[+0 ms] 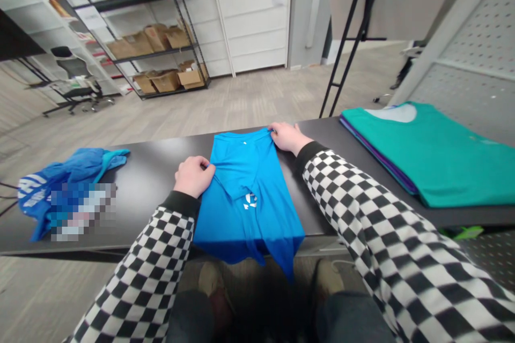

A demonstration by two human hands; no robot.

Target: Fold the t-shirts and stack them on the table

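A bright blue T-shirt (237, 171) lies lengthwise on the dark table, its sides turned in. White print shows at its middle, and its near end hangs over the table's front edge. My left hand (194, 176) is closed on the shirt's left edge, thumb and fingers pinching the cloth. At the far right corner, my right hand (286, 137) pinches the shirt's edge between thumb and fingertips. A sleeve lies slanted and wrinkled across the middle of the cloth.
Crumpled blue garments (76, 182) lie at the table's left end, partly blurred out. Folded shirts, teal (454, 155) over purple (386, 163), are stacked on the right. Behind the table (161, 171) stand a black stand (350, 48) and a shelf of cardboard boxes (161, 37).
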